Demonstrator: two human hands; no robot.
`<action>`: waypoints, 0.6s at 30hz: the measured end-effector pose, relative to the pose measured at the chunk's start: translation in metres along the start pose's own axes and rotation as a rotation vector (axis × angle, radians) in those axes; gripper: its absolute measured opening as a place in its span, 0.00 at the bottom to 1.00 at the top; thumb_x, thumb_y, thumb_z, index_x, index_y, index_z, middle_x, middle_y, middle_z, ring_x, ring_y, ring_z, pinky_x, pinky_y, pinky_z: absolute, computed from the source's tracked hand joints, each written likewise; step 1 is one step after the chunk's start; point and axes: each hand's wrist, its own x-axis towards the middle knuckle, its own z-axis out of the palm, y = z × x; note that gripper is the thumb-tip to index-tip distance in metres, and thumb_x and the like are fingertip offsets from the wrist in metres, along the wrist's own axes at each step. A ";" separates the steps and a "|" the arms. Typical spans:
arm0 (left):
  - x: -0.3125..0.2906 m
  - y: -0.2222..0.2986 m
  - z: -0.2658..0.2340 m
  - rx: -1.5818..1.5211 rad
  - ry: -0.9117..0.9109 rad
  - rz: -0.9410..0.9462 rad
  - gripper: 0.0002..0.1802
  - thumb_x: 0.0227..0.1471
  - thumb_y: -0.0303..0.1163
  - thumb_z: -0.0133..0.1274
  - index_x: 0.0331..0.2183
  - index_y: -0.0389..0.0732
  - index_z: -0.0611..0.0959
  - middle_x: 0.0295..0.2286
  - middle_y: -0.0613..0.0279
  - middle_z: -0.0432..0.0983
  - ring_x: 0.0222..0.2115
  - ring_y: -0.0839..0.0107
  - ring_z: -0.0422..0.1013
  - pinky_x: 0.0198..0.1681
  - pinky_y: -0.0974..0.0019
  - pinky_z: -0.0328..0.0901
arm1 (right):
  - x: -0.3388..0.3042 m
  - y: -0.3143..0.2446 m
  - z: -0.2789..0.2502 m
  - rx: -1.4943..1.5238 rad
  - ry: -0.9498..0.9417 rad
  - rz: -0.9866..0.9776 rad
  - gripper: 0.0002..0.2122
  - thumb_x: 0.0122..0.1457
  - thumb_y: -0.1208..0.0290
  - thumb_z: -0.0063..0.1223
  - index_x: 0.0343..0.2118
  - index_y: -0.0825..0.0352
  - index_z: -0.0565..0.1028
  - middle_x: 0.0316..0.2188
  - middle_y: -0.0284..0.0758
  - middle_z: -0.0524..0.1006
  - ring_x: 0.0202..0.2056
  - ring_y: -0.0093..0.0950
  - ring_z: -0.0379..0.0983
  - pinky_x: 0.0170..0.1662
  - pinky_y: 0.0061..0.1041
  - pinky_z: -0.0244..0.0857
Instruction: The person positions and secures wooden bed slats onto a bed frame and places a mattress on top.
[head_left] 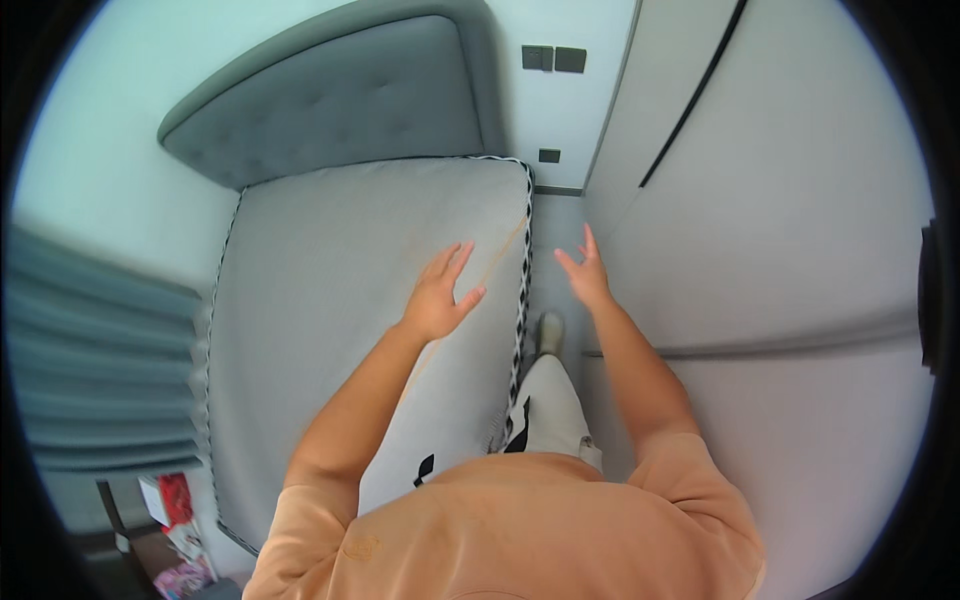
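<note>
My left hand (440, 298) is held out over the right part of a bare grey mattress (330, 270), its fingers spread and nothing in them. Black-and-white patterned trim (523, 300) runs along the mattress edge between my two hands. Off that edge, in front of the wardrobe side, my right hand (588, 272) is raised with thumb and fingers apart, also holding nothing. A thin yellowish line (505, 250) crosses the mattress top beside my left hand. Whether my left hand touches the mattress I cannot tell.
A grey padded headboard (330, 95) stands at the far end. Pale wardrobe doors (780, 240) rise close on my right. My foot (550, 333) is in the narrow gap beside the bed. Blue-grey curtains (105, 360) hang at left, above a red and white box (172, 498).
</note>
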 end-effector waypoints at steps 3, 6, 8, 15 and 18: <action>0.059 -0.055 0.033 0.095 -0.136 0.024 0.33 0.48 0.42 0.52 0.54 0.43 0.62 0.52 0.46 0.57 0.53 0.48 0.55 0.55 0.55 0.51 | 0.059 0.061 0.028 -0.040 -0.017 0.100 0.36 0.50 0.58 0.55 0.59 0.65 0.52 0.55 0.46 0.59 0.54 0.37 0.58 0.53 0.32 0.55; 0.127 -0.126 0.100 0.092 -0.242 0.030 0.31 0.48 0.43 0.52 0.52 0.43 0.66 0.51 0.46 0.59 0.52 0.47 0.56 0.55 0.54 0.51 | 0.125 0.150 0.072 0.048 -0.033 0.256 0.31 0.54 0.57 0.50 0.58 0.67 0.55 0.54 0.46 0.61 0.53 0.36 0.60 0.54 0.30 0.54; 0.176 -0.165 0.164 0.092 -0.337 0.065 0.29 0.47 0.43 0.52 0.50 0.42 0.69 0.50 0.46 0.61 0.51 0.47 0.57 0.54 0.52 0.52 | 0.167 0.228 0.109 0.148 -0.015 0.356 0.28 0.57 0.58 0.46 0.57 0.68 0.56 0.53 0.44 0.62 0.52 0.35 0.61 0.54 0.28 0.54; 0.350 -0.280 0.370 0.199 -0.600 0.567 0.16 0.48 0.41 0.49 0.31 0.39 0.81 0.40 0.57 0.71 0.49 0.56 0.61 0.57 0.57 0.50 | 0.250 0.316 0.201 0.713 -0.038 0.686 0.22 0.62 0.56 0.33 0.51 0.68 0.65 0.49 0.34 0.66 0.48 0.27 0.61 0.54 0.22 0.49; 0.369 -0.310 0.396 0.162 -0.689 0.651 0.15 0.45 0.41 0.48 0.23 0.40 0.82 0.31 0.62 0.74 0.43 0.62 0.65 0.56 0.59 0.51 | 0.269 0.279 0.197 0.894 0.067 1.060 0.20 0.64 0.55 0.30 0.43 0.66 0.69 0.46 0.32 0.66 0.46 0.23 0.59 0.54 0.21 0.47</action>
